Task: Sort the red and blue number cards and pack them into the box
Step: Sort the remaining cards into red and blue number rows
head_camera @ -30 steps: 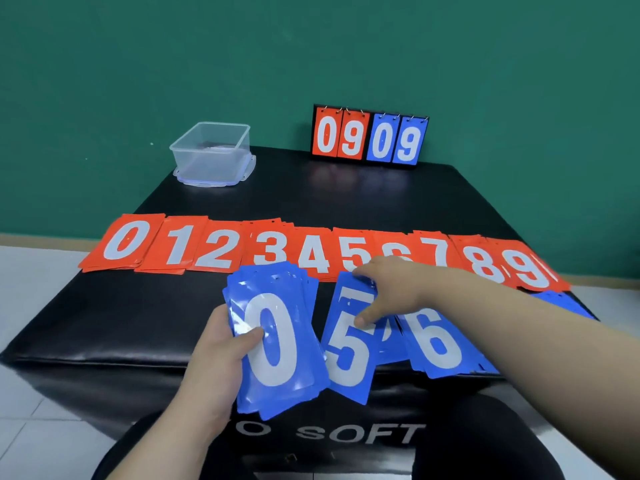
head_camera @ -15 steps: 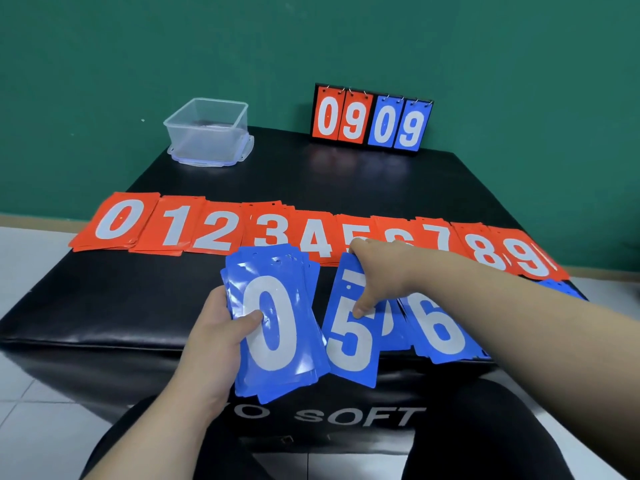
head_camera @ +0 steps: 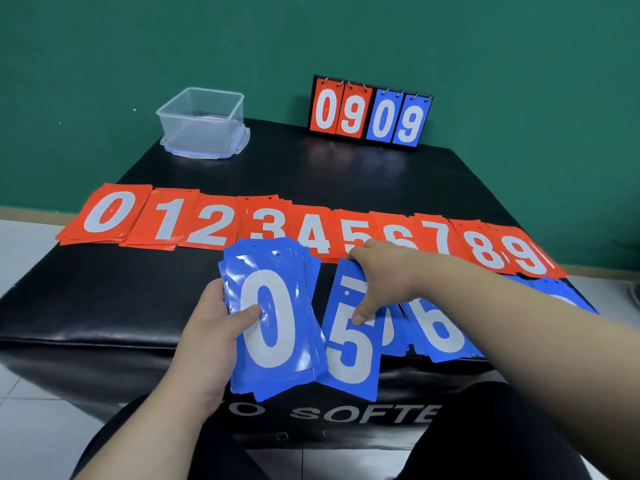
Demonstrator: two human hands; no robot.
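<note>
A row of red number cards (head_camera: 207, 220), piles 0 to 9, runs across the black padded table (head_camera: 104, 299). My left hand (head_camera: 207, 334) holds a fanned stack of blue cards (head_camera: 273, 327) with a 0 on top, thumb on its face. My right hand (head_camera: 381, 275) grips a blue 5 card (head_camera: 353, 355) at its top edge, thumb pressed on the digit; the card juts past the table's front edge. More blue cards, a 6 on top (head_camera: 440, 330), lie under my right forearm. A clear plastic box (head_camera: 204, 119) stands open at the back left.
A small flip scoreboard (head_camera: 370, 116) reading 09 09 stands at the table's back edge against the green wall. More blue cards (head_camera: 561, 296) show at the far right, partly hidden by my arm. My knees sit below the table front.
The view tilted slightly; my right hand keeps hold of the blue 5 card and has shifted it a little nearer the stack in my left hand. The left hand stays put.
</note>
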